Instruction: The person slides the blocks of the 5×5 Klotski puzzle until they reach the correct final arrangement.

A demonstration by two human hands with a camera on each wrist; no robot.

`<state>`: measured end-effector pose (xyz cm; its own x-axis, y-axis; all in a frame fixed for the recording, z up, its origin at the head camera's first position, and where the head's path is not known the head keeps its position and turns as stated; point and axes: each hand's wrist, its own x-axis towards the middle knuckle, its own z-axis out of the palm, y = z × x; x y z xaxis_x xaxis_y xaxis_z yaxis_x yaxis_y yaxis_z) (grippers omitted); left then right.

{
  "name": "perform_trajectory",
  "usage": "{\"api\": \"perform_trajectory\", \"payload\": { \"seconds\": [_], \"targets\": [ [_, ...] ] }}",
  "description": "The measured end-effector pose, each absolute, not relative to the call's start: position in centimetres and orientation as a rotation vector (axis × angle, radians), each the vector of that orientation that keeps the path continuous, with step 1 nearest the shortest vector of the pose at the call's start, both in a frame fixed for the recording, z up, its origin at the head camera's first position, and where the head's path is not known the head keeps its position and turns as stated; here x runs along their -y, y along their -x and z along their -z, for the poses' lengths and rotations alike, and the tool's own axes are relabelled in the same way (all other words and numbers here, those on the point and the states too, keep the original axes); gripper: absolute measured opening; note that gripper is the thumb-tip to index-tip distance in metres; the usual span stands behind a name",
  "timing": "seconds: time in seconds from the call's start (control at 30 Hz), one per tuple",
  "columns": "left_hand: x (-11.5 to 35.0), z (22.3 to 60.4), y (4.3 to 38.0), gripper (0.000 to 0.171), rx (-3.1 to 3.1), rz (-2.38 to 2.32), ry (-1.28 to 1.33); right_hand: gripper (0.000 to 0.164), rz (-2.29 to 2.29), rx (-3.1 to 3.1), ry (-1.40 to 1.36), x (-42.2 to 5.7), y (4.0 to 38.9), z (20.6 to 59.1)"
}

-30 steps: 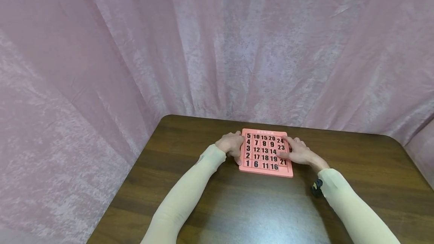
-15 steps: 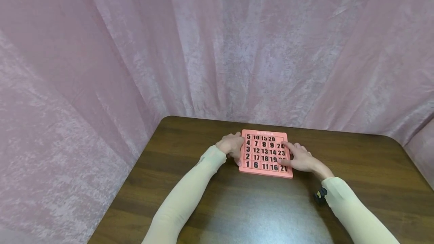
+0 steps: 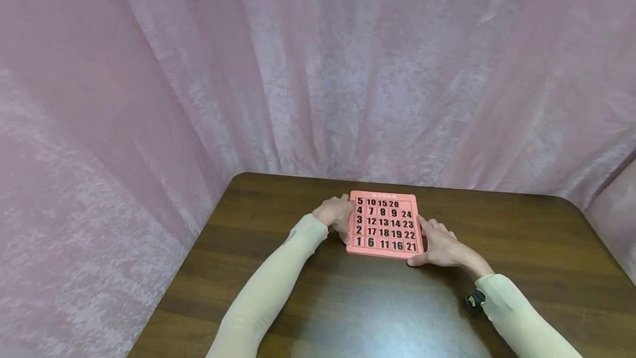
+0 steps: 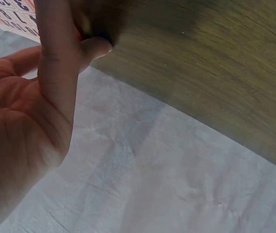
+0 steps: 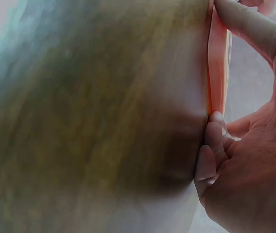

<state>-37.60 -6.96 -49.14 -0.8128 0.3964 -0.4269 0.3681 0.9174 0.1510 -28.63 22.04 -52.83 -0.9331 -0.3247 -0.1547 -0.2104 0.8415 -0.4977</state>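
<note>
A pink number sliding puzzle [image 3: 383, 222] lies flat on the wooden table, its numbered tiles in rows. The top right slot of its grid holds no tile, and 24, 23, 22 and 21 run down the right column below it. My left hand [image 3: 336, 215] holds the puzzle's left edge; in the left wrist view a corner of the puzzle [image 4: 14, 17] shows behind the fingers. My right hand [image 3: 442, 245] grips the lower right corner, thumb at the near edge and fingers along the right side. The right wrist view shows the puzzle's side [image 5: 217, 63] between thumb and curled fingers.
The brown wooden table [image 3: 278, 203] has rounded far corners. A pink velvet curtain [image 3: 348, 70] hangs right behind it and along the left. A small black device [image 3: 475, 299] sits at the right wrist, by the sleeve cuff.
The right column's tiles have slid toward the near edge, moving the gap to the top right. My right hand has left the tiles for the puzzle's lower right corner. The left hand stays put.
</note>
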Motion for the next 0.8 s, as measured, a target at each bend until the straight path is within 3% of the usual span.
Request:
{"api": "perform_trajectory", "payload": {
  "seconds": [0.8],
  "targets": [
    [5.9, 48.5, 37.5, 0.114, -2.624, 0.095, -0.563, 0.136, 0.709, -2.803, 0.420, -21.3, 28.9, 53.1]
  ]
}}
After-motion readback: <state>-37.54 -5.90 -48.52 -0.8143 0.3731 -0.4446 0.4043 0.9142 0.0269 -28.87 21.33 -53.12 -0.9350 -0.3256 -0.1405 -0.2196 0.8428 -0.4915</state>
